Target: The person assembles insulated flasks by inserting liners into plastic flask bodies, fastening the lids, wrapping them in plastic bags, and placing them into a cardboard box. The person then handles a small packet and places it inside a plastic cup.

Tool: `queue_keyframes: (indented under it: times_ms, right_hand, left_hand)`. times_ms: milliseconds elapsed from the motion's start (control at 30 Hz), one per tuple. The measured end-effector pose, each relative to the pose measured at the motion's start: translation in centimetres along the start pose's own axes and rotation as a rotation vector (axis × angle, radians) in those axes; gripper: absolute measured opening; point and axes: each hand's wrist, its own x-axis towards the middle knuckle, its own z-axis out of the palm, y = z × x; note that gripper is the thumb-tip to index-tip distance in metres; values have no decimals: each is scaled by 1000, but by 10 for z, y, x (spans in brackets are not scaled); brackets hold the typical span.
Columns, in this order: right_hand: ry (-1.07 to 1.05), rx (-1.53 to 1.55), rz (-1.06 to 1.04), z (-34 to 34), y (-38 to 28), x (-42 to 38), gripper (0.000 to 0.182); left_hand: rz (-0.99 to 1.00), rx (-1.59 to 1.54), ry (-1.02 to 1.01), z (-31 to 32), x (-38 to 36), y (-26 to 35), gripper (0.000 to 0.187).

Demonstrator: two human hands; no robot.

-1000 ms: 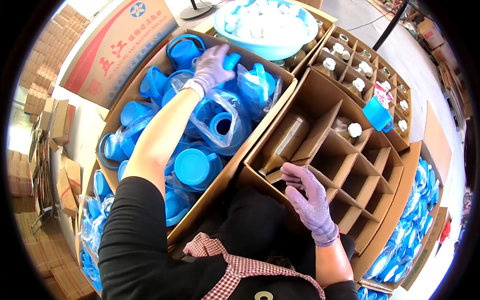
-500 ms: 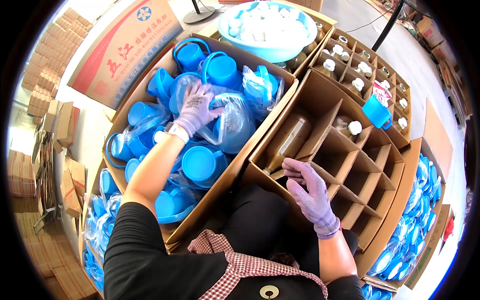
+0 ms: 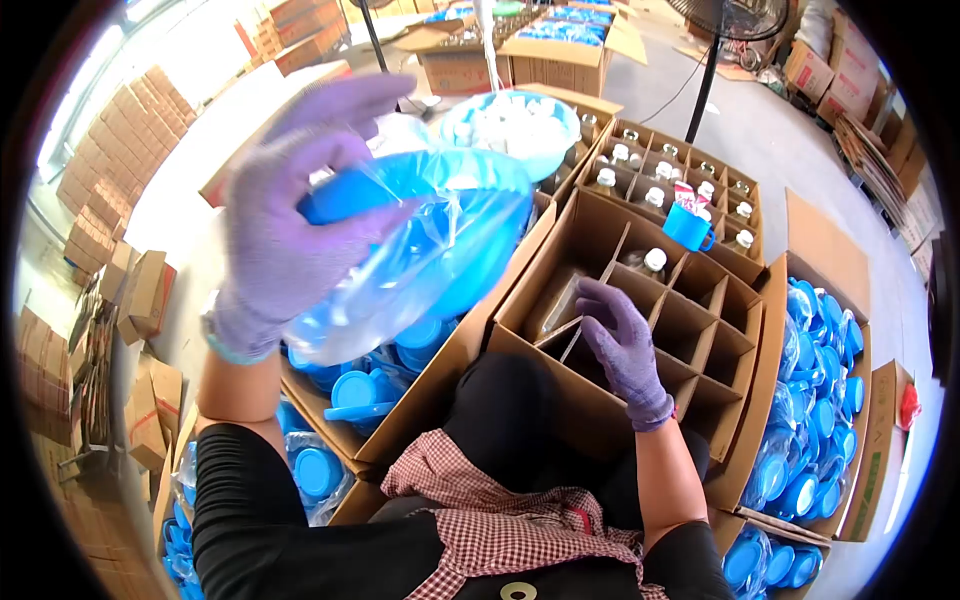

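Note:
My left hand (image 3: 290, 210), in a purple glove, is raised close to the camera over the box of blue cups. It grips a blue cup (image 3: 440, 210) wrapped in clear plastic between thumb and fingers. My right hand (image 3: 620, 345), gloved too, hovers over a divided cardboard box (image 3: 690, 375) with its fingers apart and nothing in them. Inside that box a glass bottle lies tilted near the left side, and a bottle with a white cap (image 3: 655, 260) stands in a compartment. More plastic-wrapped blue cups (image 3: 360, 390) fill the box under my left hand.
A light-blue basin (image 3: 550, 165) of white caps is at the back. Right of it stands a box of capped bottles, with a blue mug (image 3: 688, 227) on its edge. Another box of blue cups (image 3: 800, 480) is at the right. A fan (image 3: 735, 15) stands behind.
My left hand has lifted a wrapped blue cup up out of the box towards the camera. The view has tilted upward. My right hand stays over the divided box.

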Motion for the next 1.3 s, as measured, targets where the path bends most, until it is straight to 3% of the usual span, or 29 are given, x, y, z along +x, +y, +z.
queue_keyframes:
  times_ms: [67,167,233,300,367,433,467,567,633,667,700,733,767,833,867,967,1000,1067,1133,1167,1300]
  right_hand:
    - [24,-9,-199,1,-49,-9,55]
    - [67,-117,-458,2,-124,-32,105]
    - [22,-100,-449,1,-169,-60,123]
    - [-92,72,-253,0,-195,-92,140]
    - [-156,296,-10,-3,-193,-118,128]
    - [-203,447,159,-7,-147,-139,107]
    - [-112,600,231,0,-106,-151,96]
    - [-92,193,250,20,-20,-211,90]
    - [-173,-28,358,25,-18,-265,91]
    - [-241,-100,440,25,-37,-285,91]
    - [-253,-237,372,28,-57,-296,85]
    - [-263,-369,304,32,-69,-307,80]
    - [-180,-371,332,31,-44,-337,58]
    - [-428,-651,434,9,-121,-309,44]
    - [-559,-788,489,-7,-150,-291,37]
    - [87,-785,71,-47,-165,-251,34]
    - [312,-758,27,-43,-173,-224,35]
    - [412,-604,-216,-26,-142,-177,39]
    - [146,-970,-200,-9,-105,-154,44]
    - [173,-1063,-228,5,-99,-146,49]
    - [221,-993,-222,5,-89,-131,50]
  left_hand:
    - [156,41,-58,-37,23,42,23]
    - [83,-295,21,-49,51,92,26]
    - [55,-304,-8,-40,71,152,25]
    - [35,-312,-48,-22,69,152,25]
    - [-60,-404,-166,-5,60,148,33]
    - [40,-369,-182,30,36,121,44]
    - [224,-242,-91,55,24,100,49]
    - [-183,-447,-424,81,-11,64,47]
    - [-424,-671,-606,84,-31,55,43]
    - [-380,-616,-692,83,-43,70,31]
    - [22,-627,-544,109,-76,64,15]
    - [178,-660,-596,108,-95,95,16]
    - [331,-515,-640,110,-120,119,15]
    - [375,-436,-745,123,-175,157,11]
    - [392,-426,-699,134,-197,160,14]
    - [352,-459,-715,144,-203,173,24]
    - [338,-463,-735,145,-203,177,31]
    - [325,-494,-683,151,-207,180,47]
    - [322,-527,-527,157,-211,180,65]
    - [298,-513,-555,155,-210,174,79]
    - [-86,-1065,-271,161,-189,106,62]
